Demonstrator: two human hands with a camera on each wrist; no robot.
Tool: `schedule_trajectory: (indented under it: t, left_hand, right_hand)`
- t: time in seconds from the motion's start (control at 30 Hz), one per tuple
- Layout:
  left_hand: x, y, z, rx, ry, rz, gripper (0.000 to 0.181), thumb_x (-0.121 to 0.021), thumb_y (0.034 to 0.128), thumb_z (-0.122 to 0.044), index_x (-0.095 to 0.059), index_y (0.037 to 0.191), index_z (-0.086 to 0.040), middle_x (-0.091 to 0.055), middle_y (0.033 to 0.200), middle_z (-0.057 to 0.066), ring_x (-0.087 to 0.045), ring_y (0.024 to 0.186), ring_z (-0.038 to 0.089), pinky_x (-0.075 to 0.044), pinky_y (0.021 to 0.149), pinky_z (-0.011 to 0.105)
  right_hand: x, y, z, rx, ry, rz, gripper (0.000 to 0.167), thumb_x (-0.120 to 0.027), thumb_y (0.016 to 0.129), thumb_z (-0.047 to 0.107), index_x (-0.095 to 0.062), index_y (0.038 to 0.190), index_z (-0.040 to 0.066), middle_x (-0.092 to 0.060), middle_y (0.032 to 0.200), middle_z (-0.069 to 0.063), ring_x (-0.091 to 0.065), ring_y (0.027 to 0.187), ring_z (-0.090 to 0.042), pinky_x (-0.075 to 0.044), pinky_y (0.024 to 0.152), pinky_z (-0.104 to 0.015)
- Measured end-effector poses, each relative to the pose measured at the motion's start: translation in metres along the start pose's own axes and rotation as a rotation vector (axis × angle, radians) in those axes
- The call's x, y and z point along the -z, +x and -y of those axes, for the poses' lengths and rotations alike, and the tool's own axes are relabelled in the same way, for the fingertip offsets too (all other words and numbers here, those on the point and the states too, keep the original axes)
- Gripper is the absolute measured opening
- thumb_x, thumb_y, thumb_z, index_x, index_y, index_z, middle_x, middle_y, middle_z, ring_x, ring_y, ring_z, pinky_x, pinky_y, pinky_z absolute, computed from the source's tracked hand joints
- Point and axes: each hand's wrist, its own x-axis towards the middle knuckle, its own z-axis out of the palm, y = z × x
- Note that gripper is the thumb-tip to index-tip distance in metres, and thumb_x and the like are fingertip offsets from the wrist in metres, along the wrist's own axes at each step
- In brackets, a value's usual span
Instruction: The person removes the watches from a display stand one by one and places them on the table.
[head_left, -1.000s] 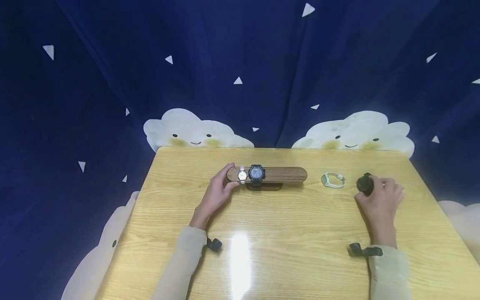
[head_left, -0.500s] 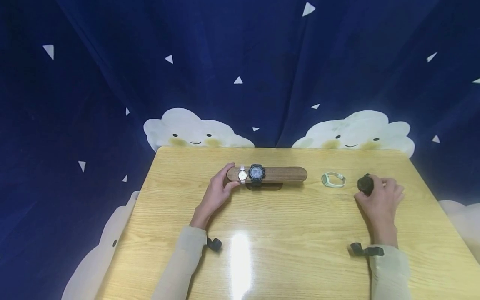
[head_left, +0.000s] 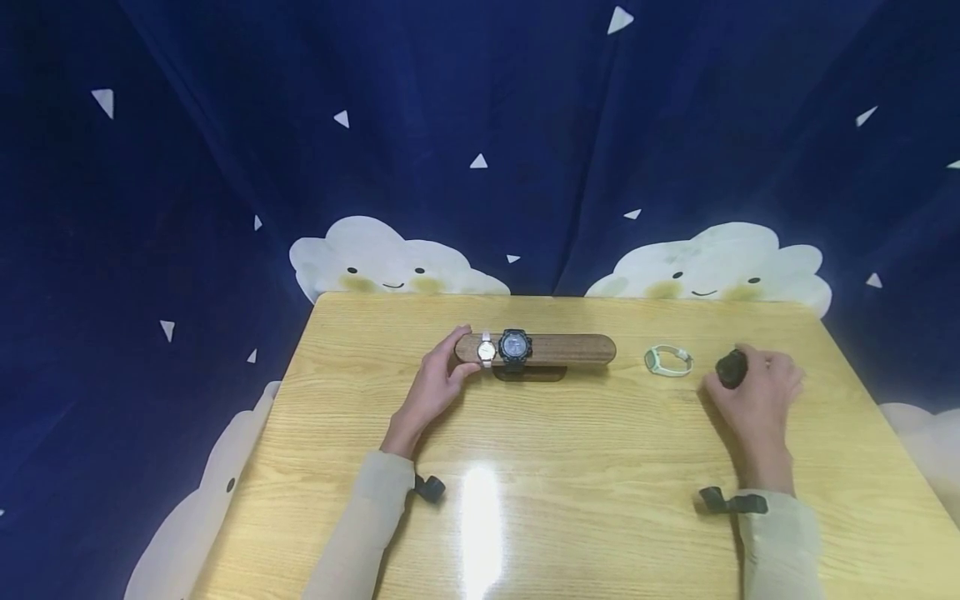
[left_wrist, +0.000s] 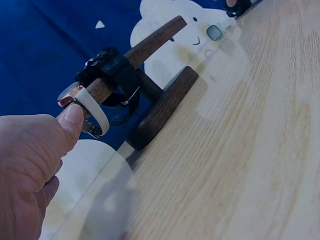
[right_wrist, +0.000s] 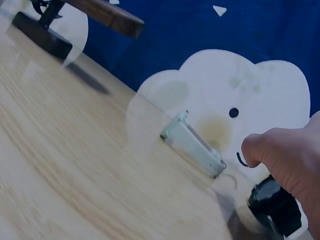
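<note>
A wooden watch stand [head_left: 573,348], a rounded bar on a dark base [left_wrist: 165,110], is gripped at its left end by my left hand [head_left: 431,383]. My thumb lies along the near side, beside a white-strapped watch [head_left: 486,350]. Against that watch sits a large black watch [head_left: 514,346], also strapped round the bar. At the right, my right hand [head_left: 757,396] reaches around another black watch [right_wrist: 275,205] on the table. Its thumb [right_wrist: 257,150] stands apart from this watch in the right wrist view; the other fingers are mostly hidden there. A pale green watch [head_left: 667,360] lies left of this hand.
The light wooden table [head_left: 585,483] ends at a dark blue curtain [head_left: 525,167] with white triangles and cloud shapes. Small black devices [head_left: 430,489] are strapped at both wrists. A bright light patch reflects off the table near its front.
My right hand has shifted slightly left around the black watch, and its thumb has spread away from the watch's edge. My left hand keeps its hold on the stand.
</note>
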Motion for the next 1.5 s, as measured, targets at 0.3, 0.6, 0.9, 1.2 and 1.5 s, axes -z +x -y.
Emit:
schedule_trajectory:
  t: [0.3, 0.6, 0.9, 1.2, 1.5]
  left_hand:
    - [0.001, -0.001, 0.0, -0.004, 0.001, -0.004, 0.063, -0.075, 0.0958, -0.019, -0.05, 0.153, -0.014, -0.049, 0.16, 0.011, -0.041, 0.151, 0.027, -0.029, 0.127, 0.04]
    - [0.0, 0.0, 0.0, -0.015, -0.009, -0.009, 0.063, -0.076, 0.0944, -0.018, -0.051, 0.153, -0.013, -0.051, 0.158, 0.011, -0.044, 0.149, 0.028, -0.031, 0.126, 0.041]
    - [0.0, 0.0, 0.0, -0.025, -0.006, -0.013, 0.063, -0.076, 0.0945, -0.017, -0.051, 0.152, -0.012, -0.051, 0.158, 0.012, -0.045, 0.148, 0.028, -0.032, 0.125, 0.041]
    - [0.001, 0.001, 0.0, -0.014, -0.02, 0.004, 0.063, -0.075, 0.0955, -0.017, -0.05, 0.153, -0.013, -0.051, 0.158, 0.011, -0.044, 0.149, 0.027, -0.031, 0.125, 0.039]
    - [0.001, 0.0, -0.001, -0.005, -0.032, 0.003, 0.064, -0.076, 0.0948, -0.017, -0.05, 0.153, -0.013, -0.051, 0.158, 0.011, -0.045, 0.148, 0.027, -0.032, 0.125, 0.039]
  right_hand:
    - [-0.001, -0.001, 0.025, 0.111, 0.108, -0.023, 0.059, -0.078, 0.084, 0.012, -0.061, 0.138, -0.005, -0.051, 0.119, -0.03, -0.035, 0.117, -0.046, -0.028, 0.096, -0.059]
    - [-0.009, -0.007, 0.058, 0.301, 0.25, 0.002, 0.049, -0.08, 0.081, -0.002, -0.066, 0.127, -0.007, -0.059, 0.106, -0.024, -0.047, 0.107, -0.038, -0.035, 0.09, -0.047]
    - [-0.02, -0.012, 0.074, 0.35, 0.288, 0.051, 0.049, -0.081, 0.081, -0.005, -0.066, 0.128, -0.007, -0.065, 0.109, -0.026, -0.061, 0.103, -0.043, -0.051, 0.089, -0.056]
    - [-0.029, -0.018, 0.09, 0.403, 0.324, 0.104, 0.05, -0.083, 0.081, -0.003, -0.067, 0.128, -0.006, -0.071, 0.117, -0.023, -0.065, 0.108, -0.043, -0.053, 0.095, -0.047]
    - [-0.039, -0.023, 0.1, 0.458, 0.345, 0.147, 0.054, -0.087, 0.078, 0.001, -0.068, 0.128, -0.006, -0.071, 0.125, -0.024, -0.066, 0.115, -0.043, -0.047, 0.105, -0.024]
